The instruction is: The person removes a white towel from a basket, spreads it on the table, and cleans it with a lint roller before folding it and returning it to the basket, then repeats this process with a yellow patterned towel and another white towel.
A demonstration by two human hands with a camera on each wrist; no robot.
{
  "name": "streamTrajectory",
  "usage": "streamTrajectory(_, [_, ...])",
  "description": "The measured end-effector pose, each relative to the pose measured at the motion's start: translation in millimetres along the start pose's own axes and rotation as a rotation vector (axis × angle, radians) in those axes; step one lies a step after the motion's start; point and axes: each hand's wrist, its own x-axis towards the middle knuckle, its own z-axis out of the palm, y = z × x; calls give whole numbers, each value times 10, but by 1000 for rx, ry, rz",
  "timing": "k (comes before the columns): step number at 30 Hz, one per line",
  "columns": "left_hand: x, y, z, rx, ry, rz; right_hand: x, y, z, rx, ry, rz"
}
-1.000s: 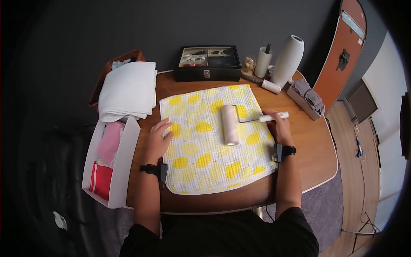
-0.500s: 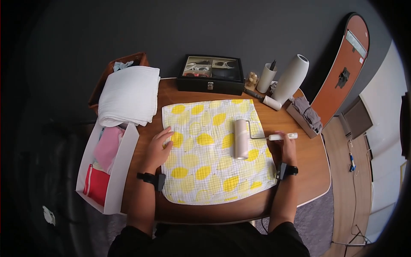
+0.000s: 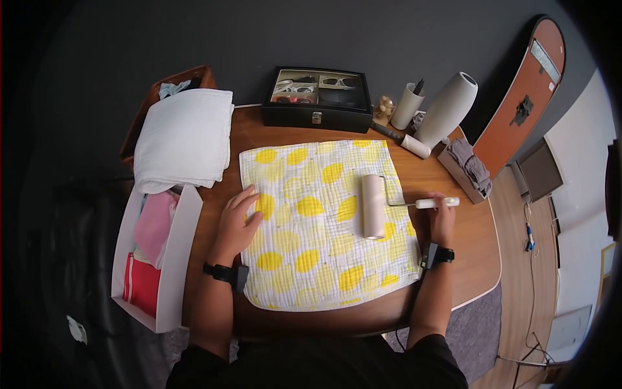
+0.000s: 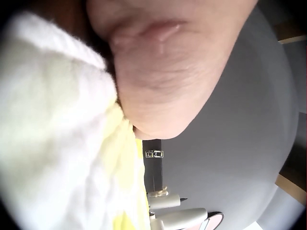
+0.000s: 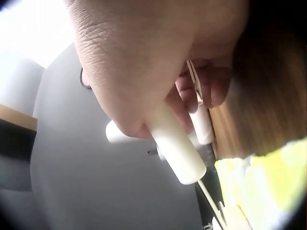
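Note:
A white cloth with yellow lemon prints [image 3: 295, 259] lies spread flat on the wooden table. My right hand [image 3: 442, 220] grips the white handle [image 3: 427, 203] of a lint roller; in the right wrist view the thumb lies along the handle [image 5: 180, 153]. The roller's pale sticky cylinder [image 3: 373, 206] lies over the right part of the cloth, joined to the handle by a thin bent metal rod. At the cloth's left edge my left hand [image 3: 236, 223] rests with its fingers extended onto the fabric. Close up, the left wrist view has this hand [image 4: 163, 81] against the cloth.
Left stands a white box [image 3: 175, 259] of folded clothes, with a folded white cloth [image 3: 184, 139] over a brown basket behind it. Along the back are a black glasses case [image 3: 317, 117], a pen cup [image 3: 407, 107], a white vase [image 3: 447, 110] and another small roller [image 3: 414, 146].
The lint roller, gripped by my right hand, has moved right across the cloth. My left hand stays at the cloth's left edge. The head view has shifted slightly.

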Motion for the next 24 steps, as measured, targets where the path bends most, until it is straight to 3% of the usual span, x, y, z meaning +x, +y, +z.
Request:
streamTrajectory(1, [-2,2,11,-1,14,-5,33,-22,-110,15,57,7])
streamTrajectory(5, [10,1,33,-43,40,-78,225,-1,-536,333,2,60])
streamTrajectory(6, [7,8,35,-82,51,-99,237,36,-559,249,30,39])
streamTrajectory(9, [33,-5,41,-146,86,-137,-101,-302,104,41,158,82])
streamTrajectory(11, [29,-33,51,-125,100,-141,-263,-362,345,-8,-69,90])
streamTrajectory(16, [22,5,46,-146,103,-164,-720,-447,902,-87,-305,102])
streamTrajectory(20, [33,38,12,-152,82,-172,-912,-557,1155,-70,-430,129])
streamTrajectory(24, [25,97,-7,-119,77,-174,-1049,-632,1208,-27,-525,272])
